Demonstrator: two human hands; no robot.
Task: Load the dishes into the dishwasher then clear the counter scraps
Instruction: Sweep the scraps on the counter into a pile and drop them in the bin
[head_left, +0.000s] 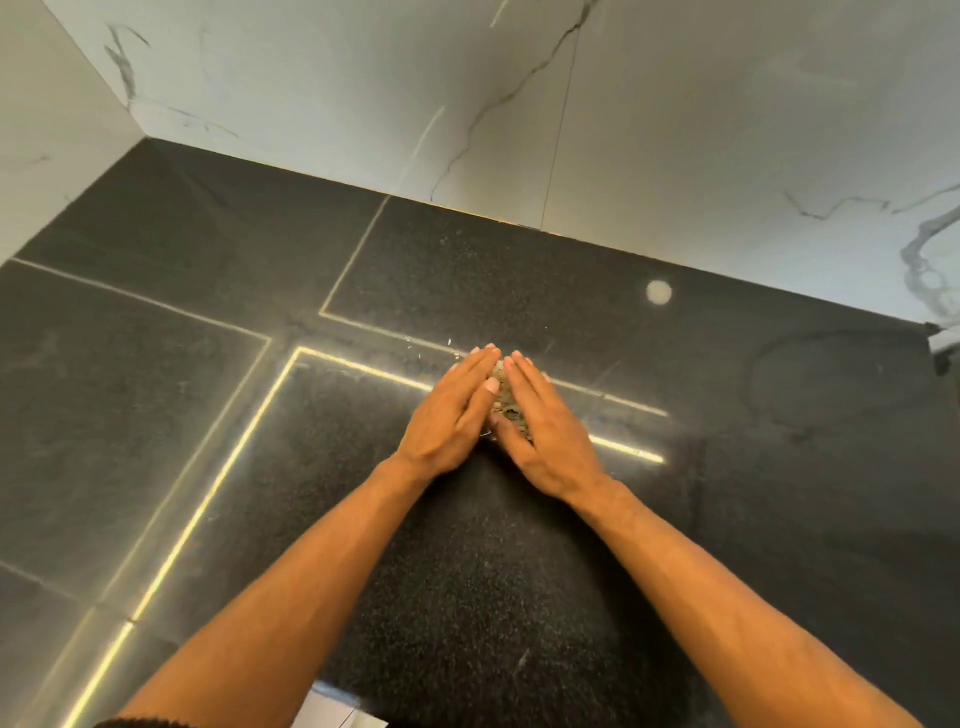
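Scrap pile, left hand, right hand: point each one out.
scrap pile (503, 394), head view, the bit showing between the hands.
left hand (445, 415), head view, its back.
right hand (549, 435), head view, its back.

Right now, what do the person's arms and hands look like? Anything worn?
Both forearms are bare up to the frame edge. The left hand and right hand wear no gloves, rings, watch or bands that show. Fingernails are short and unpainted. A dark ribbed fabric edge shows at the bottom left, possibly a pushed-up sleeve.

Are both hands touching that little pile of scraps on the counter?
Touching. The head view shows the left hand and right hand pressed flat against either side of the scraps, with no gap visible.
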